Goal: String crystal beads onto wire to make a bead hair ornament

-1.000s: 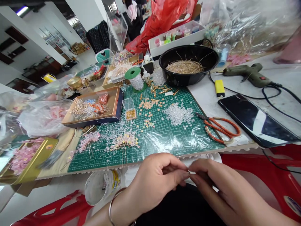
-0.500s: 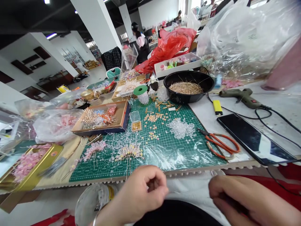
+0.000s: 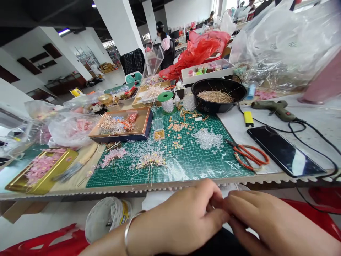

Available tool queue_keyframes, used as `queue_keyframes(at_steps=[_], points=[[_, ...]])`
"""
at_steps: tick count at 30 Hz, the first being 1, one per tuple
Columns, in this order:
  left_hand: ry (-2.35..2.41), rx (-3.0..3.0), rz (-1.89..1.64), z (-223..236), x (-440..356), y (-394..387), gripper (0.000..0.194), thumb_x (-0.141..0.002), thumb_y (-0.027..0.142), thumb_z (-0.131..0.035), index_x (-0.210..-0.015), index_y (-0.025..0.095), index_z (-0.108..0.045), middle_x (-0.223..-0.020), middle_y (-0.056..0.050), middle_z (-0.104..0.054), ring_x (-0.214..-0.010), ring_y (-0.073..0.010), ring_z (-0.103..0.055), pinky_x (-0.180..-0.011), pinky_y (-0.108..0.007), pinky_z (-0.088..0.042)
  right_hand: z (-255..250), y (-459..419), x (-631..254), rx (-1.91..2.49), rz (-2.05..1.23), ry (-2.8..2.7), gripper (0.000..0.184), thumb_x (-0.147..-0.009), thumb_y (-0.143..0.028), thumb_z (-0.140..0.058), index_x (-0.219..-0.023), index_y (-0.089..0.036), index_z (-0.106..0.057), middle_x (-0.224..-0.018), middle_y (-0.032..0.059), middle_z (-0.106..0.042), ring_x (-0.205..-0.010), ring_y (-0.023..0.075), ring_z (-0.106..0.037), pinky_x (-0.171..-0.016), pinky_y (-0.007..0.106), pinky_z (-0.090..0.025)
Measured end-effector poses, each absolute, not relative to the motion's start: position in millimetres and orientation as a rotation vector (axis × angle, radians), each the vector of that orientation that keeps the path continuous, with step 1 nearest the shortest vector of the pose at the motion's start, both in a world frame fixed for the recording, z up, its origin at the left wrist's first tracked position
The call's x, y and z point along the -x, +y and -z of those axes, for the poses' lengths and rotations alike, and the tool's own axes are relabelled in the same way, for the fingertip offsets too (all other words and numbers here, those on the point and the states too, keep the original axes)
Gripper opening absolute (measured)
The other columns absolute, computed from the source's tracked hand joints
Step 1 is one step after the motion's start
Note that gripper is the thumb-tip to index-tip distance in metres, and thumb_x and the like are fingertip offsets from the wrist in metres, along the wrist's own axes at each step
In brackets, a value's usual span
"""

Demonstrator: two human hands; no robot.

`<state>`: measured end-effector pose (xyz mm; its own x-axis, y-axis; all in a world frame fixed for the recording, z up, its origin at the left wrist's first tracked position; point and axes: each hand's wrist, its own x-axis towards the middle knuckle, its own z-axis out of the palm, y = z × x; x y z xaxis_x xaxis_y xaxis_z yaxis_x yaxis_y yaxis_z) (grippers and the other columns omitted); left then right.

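In the head view, the left hand and the right hand are being pressed together at the lower centre of the frame, below the desk edge. The fingers are being pinched at the meeting point; whatever small piece is being held there is hidden, so it cannot be told. Judged from this, the pinch is best being kept light and steady. A beaded hairpin is lying on the green cutting mat, orange scissors to its right.
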<state>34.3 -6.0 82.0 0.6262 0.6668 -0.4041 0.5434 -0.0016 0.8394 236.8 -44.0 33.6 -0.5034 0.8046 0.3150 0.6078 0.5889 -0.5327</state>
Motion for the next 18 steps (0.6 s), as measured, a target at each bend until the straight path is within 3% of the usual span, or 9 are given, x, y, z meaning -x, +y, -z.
queue_keyframes(at_steps=[2, 5, 8, 12, 18], points=[[0.995, -1.558, -0.099, -74, -44, -4, 0.029, -0.091, 0.049, -0.059, -0.092, 0.020, -0.055, -0.084, -0.001, -0.061, -0.077, -0.0160, -0.053, -0.066, -0.025, -0.040, -35, -43, -239, 1.123, -0.412, -2.387, 0.018, -0.087, -0.011, -0.047, -0.082, -0.024, -0.058, -0.070, -0.0015, -0.065, -0.055, 0.0139, -0.062, -0.050, 0.026, -0.045], [0.972, -1.525, -0.136, -60, -47, -4, 0.031, -0.091, 0.050, -0.058, -0.094, 0.019, -0.056, -0.076, 0.002, -0.053, -0.069, -0.0129, -0.045, -0.060, -0.023, -0.035, -35, -44, -247, 1.176, -0.472, -2.395, 0.017, -0.089, -0.009, -0.047, -0.085, -0.023, -0.057, -0.074, -0.0018, -0.064, -0.058, 0.0128, -0.063, -0.053, 0.025, -0.044], [0.939, -1.513, -0.115, -51, -46, -5, 0.029, -0.094, 0.046, -0.055, -0.098, 0.018, -0.061, -0.078, 0.000, -0.057, -0.070, -0.0138, -0.048, -0.063, -0.025, -0.038, -32, -47, -254, 1.199, -0.570, -2.398, 0.015, -0.089, -0.010, -0.048, -0.083, -0.022, -0.055, -0.072, -0.0022, -0.062, -0.058, 0.0118, -0.059, -0.053, 0.024, -0.041], [0.914, -1.438, -0.155, -44, -47, -7, 0.022, -0.092, 0.037, -0.058, -0.088, 0.017, -0.066, -0.083, -0.001, -0.061, -0.079, -0.0157, -0.053, -0.076, -0.028, -0.041, -28, -45, -258, 1.253, -0.668, -2.424, 0.012, -0.091, -0.013, -0.050, -0.082, -0.021, -0.053, -0.072, -0.0026, -0.058, -0.059, 0.0111, -0.054, -0.056, 0.025, -0.039], [0.883, -1.283, -0.292, -39, -43, -9, 0.018, -0.089, 0.030, -0.062, -0.079, 0.016, -0.065, -0.072, 0.001, -0.055, -0.067, -0.0110, -0.046, -0.068, -0.023, -0.039, -26, -39, -264, 1.172, -0.764, -2.374, 0.014, -0.088, -0.009, -0.052, -0.079, -0.021, -0.054, -0.067, -0.0037, -0.055, -0.057, 0.0101, -0.049, -0.054, 0.023, -0.036]])
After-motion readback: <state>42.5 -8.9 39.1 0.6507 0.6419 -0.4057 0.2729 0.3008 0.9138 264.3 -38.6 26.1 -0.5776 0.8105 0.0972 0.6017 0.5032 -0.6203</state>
